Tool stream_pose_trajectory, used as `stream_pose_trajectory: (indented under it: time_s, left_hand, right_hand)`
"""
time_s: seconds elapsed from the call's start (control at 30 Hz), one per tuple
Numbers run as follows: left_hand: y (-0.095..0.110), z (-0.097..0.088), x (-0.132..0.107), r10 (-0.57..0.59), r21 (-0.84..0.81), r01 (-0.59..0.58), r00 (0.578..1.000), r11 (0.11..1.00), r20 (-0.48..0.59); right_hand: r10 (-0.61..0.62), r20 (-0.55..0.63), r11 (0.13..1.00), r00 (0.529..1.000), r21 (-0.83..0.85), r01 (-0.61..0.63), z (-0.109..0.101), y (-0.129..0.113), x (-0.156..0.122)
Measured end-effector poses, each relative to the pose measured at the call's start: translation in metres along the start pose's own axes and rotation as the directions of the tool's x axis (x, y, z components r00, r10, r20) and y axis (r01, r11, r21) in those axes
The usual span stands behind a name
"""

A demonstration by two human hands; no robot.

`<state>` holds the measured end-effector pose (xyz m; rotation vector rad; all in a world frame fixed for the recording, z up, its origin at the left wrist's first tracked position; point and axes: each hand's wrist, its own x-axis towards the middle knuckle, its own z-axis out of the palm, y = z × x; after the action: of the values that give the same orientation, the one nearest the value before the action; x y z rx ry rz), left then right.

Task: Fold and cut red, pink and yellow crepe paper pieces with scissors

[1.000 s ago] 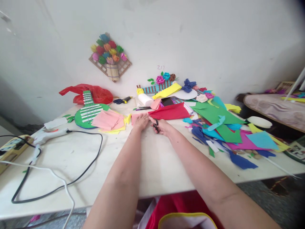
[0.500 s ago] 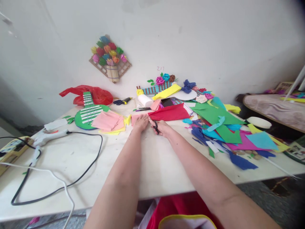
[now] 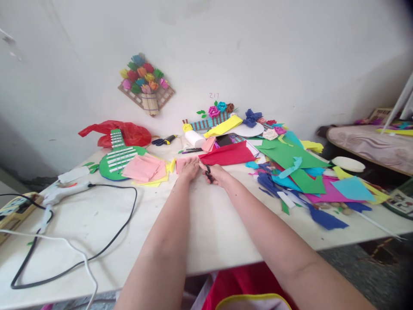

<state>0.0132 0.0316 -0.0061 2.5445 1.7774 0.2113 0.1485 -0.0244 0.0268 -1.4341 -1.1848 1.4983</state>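
My left hand [image 3: 191, 169] lies on a piece of pink paper [image 3: 181, 162], fingers stretched forward and pressing it to the table. My right hand [image 3: 219, 175], close beside it, is closed around scissors [image 3: 209, 173] with black handles. The blades are mostly hidden between the two hands. A long piece of red paper [image 3: 226, 154] lies just beyond the scissors, its left tip near my fingertips. To the left, a stack of pink paper sheets [image 3: 144, 167] overlaps a green guitar-shaped cutout [image 3: 111, 165] with white strips.
A hot glue gun [image 3: 67, 192] and its black cable lie at the left. Pliers [image 3: 171, 139] and a red plastic bag [image 3: 129, 133] are at the back. Coloured paper scraps [image 3: 309, 181] cover the right side. A flower basket decoration [image 3: 150, 103] hangs on the wall.
The view has shifted slightly. My left hand stays on the pink paper, and the scissors in my right hand have turned a little, with their handles looking slightly wider apart.
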Motion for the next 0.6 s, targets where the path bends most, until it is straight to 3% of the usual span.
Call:
stream_pose_trajectory:
  time_s: [0.23,0.6]
  left_hand:
    - [0.001,0.0,-0.002,-0.049,-0.014,0.049,0.999,0.999,0.0]
    - [-0.002,0.004,0.003,-0.064,-0.012,0.064,0.998,0.998,-0.002]
  right_hand:
    - [-0.037,-0.027,0.998,0.999,0.042,0.038,0.004,0.0,0.002]
    - [-0.148,-0.071,0.986,0.986,-0.09,0.141,0.008,0.019,0.027]
